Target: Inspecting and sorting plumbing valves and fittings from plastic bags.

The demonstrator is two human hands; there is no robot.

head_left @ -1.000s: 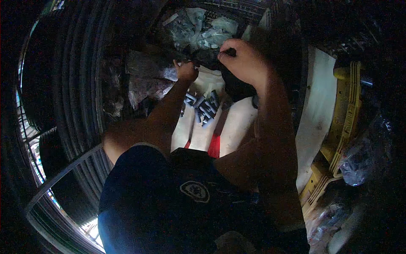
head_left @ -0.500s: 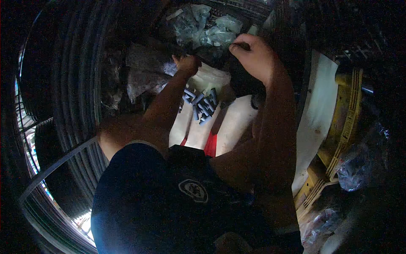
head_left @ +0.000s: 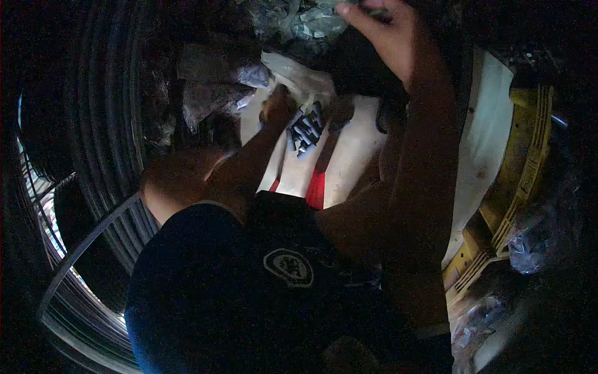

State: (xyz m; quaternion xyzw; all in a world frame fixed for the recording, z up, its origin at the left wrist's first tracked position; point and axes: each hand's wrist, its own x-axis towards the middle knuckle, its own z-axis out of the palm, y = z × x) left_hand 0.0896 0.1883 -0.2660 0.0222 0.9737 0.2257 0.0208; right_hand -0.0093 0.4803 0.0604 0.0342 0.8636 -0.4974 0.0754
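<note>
Left hand (head_left: 278, 108), blurred, its grip impossible to tell, is nearer the short grey tubes (head_left: 306, 129), which lie just to its right toward the far edge of the pale surface (head_left: 356, 149), mostly lengthwise outward; right hand (head_left: 393, 40), curled, contents unclear, is beyond.

We see a dim scene, its brightest pool of light falling on the pale surface (head_left: 355, 149) and small grey pieces (head_left: 305, 131) near the middle. The left hand (head_left: 278, 107) sits in shadow, dark and smeared, while the right hand (head_left: 393, 38) catches some light yet looks soft. White glare burns through a gap at far left. Our fisheye lens bows the dark ribs (head_left: 106, 124) there, grain speckles the dark shirt (head_left: 212, 299), and the corners sink to near black.
</note>
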